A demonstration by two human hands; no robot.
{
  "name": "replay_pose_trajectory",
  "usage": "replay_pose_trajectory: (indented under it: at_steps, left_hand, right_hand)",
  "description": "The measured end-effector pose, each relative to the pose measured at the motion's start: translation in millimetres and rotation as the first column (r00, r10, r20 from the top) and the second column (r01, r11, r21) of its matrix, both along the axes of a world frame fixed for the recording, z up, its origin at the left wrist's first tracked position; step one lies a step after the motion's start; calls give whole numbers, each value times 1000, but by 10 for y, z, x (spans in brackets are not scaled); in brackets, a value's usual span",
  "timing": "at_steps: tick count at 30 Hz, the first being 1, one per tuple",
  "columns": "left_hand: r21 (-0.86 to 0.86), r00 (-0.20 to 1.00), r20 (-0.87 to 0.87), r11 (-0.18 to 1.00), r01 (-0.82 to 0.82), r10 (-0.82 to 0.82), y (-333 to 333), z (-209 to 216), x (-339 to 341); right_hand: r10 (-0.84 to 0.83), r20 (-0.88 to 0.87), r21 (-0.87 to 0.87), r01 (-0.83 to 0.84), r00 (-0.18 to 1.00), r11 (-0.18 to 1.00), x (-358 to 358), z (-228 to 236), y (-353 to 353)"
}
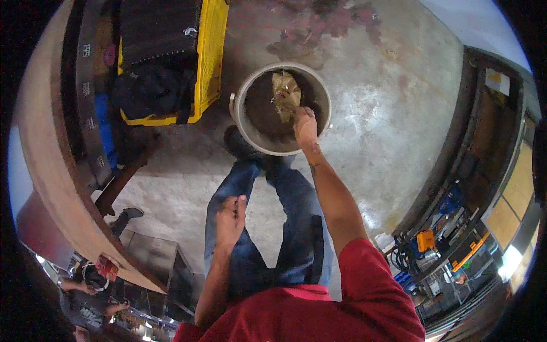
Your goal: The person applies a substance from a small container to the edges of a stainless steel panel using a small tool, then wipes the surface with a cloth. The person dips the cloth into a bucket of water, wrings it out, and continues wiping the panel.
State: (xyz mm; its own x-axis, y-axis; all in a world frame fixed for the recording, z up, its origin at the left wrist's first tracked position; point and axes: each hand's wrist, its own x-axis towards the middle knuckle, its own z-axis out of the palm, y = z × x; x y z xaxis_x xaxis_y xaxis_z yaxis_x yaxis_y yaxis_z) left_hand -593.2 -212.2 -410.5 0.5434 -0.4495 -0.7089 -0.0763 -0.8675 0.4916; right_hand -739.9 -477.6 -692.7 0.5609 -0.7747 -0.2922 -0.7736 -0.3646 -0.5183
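Observation:
A round pale bucket [244, 126] stands on the floor in front of my feet, its inside dark and dirty. Within it lies a crumpled tan piece [286, 90] with dark stains; whether it is cloth or paper I cannot tell. My right hand [306, 126] reaches over the bucket's near right rim, its fingers closed at the lower end of this piece. Its fingertips are partly hidden. My left hand [230, 219] hovers by my left thigh, fingers curled and thumb stretched out, with dark smudges on the knuckles. I see nothing held in it.
At the far left stands a yellow crate [209, 62] with black things inside. A wooden tabletop [54, 134] curves along the left, and another person [91, 305] is at the lower left. Shelving with tools and an orange item [425, 240] lines the right side.

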Motion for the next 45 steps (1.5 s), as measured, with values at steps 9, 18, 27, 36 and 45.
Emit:
replay_pose_trajectory:
  at_steps: [9, 18, 27, 36, 45]
  left_hand:
    - [-228, 989, 134, 970, 86, -57, -480, -183, 110]
    - [-538, 955, 165, 788, 298, -248, -1486, -1944, 357]
    - [-650, 923, 210, 660, 377, -321, -2068, -2876, 442]
    - [-792, 952, 170, 539, 286, -256, -2080, -2587, 539]
    - [-769, 878, 447, 428, 475, -171, -2101, -2031, 695]
  right_hand:
    - [-96, 397, -48, 126, 913, 991, -224, 319, -60]
    - [-143, 403, 343, -4, 904, 939, -160, 519, -290]
    - [54, 376, 55, -80, 925, 995, -251, 396, -528]
    - [-53, 506, 75, 17, 861, 997, -165, 647, -535]
    - [-99, 541, 181, -1, 835, 983, -71, 1049, -451]
